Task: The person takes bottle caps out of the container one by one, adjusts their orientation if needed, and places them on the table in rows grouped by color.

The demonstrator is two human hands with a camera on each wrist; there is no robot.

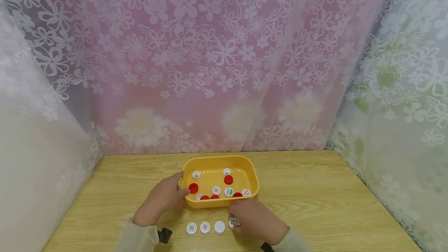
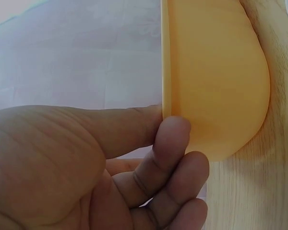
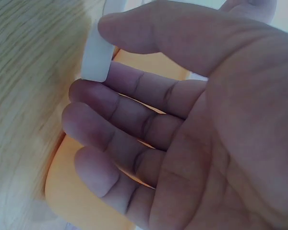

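A yellow plastic tray (image 1: pixel 218 204) stands on the wooden table, with several white and red bottle caps inside, such as a red cap (image 1: pixel 228 179) and a white cap with green print (image 1: pixel 229 192). My left hand (image 1: pixel 164 195) pinches the tray's left rim between thumb and fingers; the left wrist view shows the tray wall (image 2: pixel 221 72) close up. Just in front of the tray, my right hand (image 1: pixel 257 219) pinches a white bottle cap with dark print (image 1: pixel 233 222) low over the table. In the right wrist view, the thumb and fingertips meet the white cap's side (image 3: pixel 97 57).
Left of the right hand, three white caps lie in a row: a left cap (image 1: pixel 191 228), a middle cap (image 1: pixel 205 227) and a plain cap (image 1: pixel 219 227). Floral curtains (image 1: pixel 210 69) hang behind and beside the wooden table (image 1: pixel 308 189).
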